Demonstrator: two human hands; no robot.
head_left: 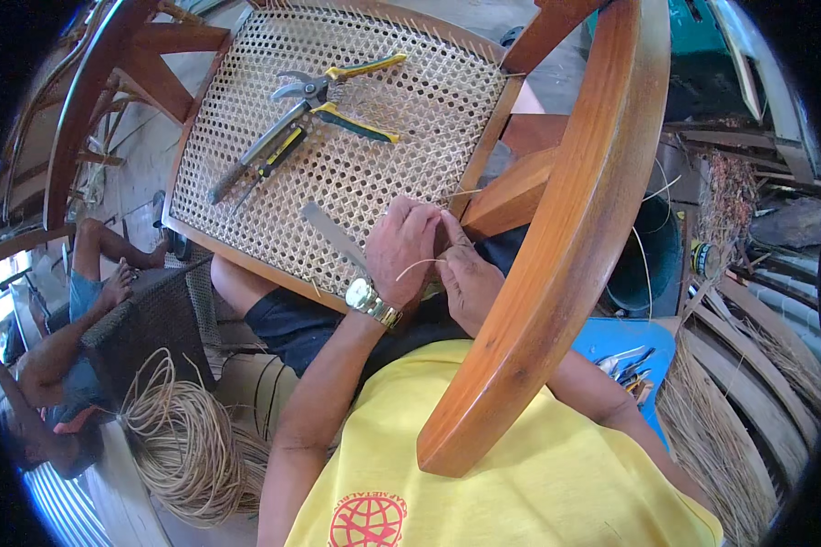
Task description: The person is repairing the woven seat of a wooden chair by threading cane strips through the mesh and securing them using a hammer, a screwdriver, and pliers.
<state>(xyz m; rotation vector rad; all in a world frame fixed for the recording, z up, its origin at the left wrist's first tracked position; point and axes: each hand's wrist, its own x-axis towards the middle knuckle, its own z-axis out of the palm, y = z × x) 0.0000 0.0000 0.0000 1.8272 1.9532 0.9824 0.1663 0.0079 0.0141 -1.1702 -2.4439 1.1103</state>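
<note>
A chair seat of woven cane point(274, 219) in a brown wooden frame lies across my lap. My left hand point(400, 251), with a watch on its wrist, is curled at the seat's near right corner; what its fingers grip is hidden. My right hand point(470, 283) is closed beside it, the two hands' fingertips close together. A thin cane strand point(418, 266) sticks out from the right hand's fingers. Beside my left hand a flat metal blade point(330, 232) rests over the weave, its near end out of sight by the hand.
Pruning shears point(315, 89), a long dark tool point(260, 150) and a yellow-and-black handled tool point(283, 150) lie on the cane. A curved wooden chair part point(566, 219) crosses at right. Coiled cane point(192, 447) sits at left near another person point(55, 365). A blue surface point(625, 342) holds small tools.
</note>
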